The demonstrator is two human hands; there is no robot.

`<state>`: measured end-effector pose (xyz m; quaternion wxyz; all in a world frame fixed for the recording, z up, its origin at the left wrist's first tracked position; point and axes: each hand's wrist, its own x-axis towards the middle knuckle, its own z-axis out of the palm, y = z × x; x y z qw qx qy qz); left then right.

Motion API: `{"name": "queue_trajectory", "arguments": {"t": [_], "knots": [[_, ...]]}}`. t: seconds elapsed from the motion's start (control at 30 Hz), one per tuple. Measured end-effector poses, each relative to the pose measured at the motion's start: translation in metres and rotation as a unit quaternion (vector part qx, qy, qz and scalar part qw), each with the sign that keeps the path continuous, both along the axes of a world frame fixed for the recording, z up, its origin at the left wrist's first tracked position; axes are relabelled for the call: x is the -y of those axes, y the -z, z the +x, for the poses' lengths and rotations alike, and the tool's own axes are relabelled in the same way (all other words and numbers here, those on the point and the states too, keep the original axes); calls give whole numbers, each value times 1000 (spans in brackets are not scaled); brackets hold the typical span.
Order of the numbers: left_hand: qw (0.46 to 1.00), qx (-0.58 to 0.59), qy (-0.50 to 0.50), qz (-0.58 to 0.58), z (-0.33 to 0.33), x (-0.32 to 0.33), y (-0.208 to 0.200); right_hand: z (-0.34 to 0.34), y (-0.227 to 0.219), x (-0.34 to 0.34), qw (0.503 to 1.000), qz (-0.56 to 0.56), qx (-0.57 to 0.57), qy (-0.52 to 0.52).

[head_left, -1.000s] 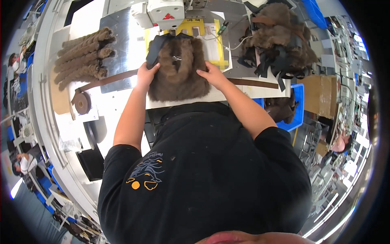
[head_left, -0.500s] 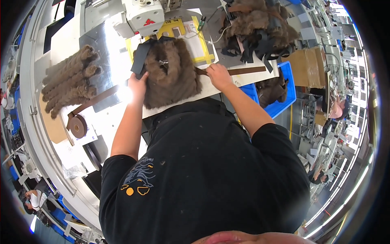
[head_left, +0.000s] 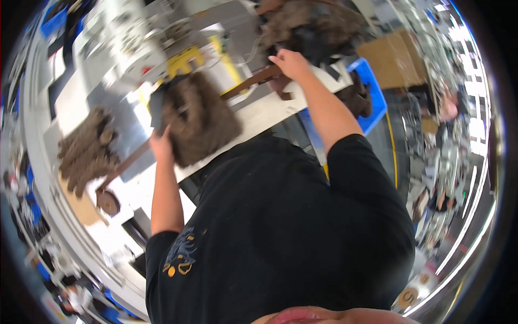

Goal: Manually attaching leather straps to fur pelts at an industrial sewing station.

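A brown fur piece [head_left: 216,125] with a gathered opening lies at the front of the white worktable, with a dark fabric flap [head_left: 157,108] along its left side. My left hand [head_left: 161,144] is closed at the piece's lower left edge, fingertips partly hidden and blurred. Beside that hand, a brown strip [head_left: 131,157] runs left to a roll of strip [head_left: 108,203]. From the fur's right side another length of brown strip [head_left: 248,83] stretches to my right hand [head_left: 292,65], which is closed on it. A loose part of this strip hangs below the hand.
A white sewing machine [head_left: 127,46] stands beyond the fur piece. Fur rolls [head_left: 89,146] lie at the left. A heap of fur and dark strips [head_left: 313,29] is at the far right, near a blue bin [head_left: 377,100] and a cardboard box [head_left: 393,59].
My right hand has moved away from the fur piece, with a longer stretch of strip between them. My left hand stays at the fur's left edge. The whole view has shifted and blurred.
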<state>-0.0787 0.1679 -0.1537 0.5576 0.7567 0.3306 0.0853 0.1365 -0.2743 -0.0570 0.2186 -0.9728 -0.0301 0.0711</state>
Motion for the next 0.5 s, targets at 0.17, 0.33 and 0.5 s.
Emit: {"name": "queue_trajectory", "arguments": {"t": [0.17,0.33,0.5], "knots": [[998,-12,0,57,-10,0,-20,-8,30,106,956,-132,241,99],[957,-168,-12,237,-3,3,-19,-58,58,246,934,-45,161,316],[936,-183,-142,265,4,31,-41,-130,119,363,856,34,2,516]]}}
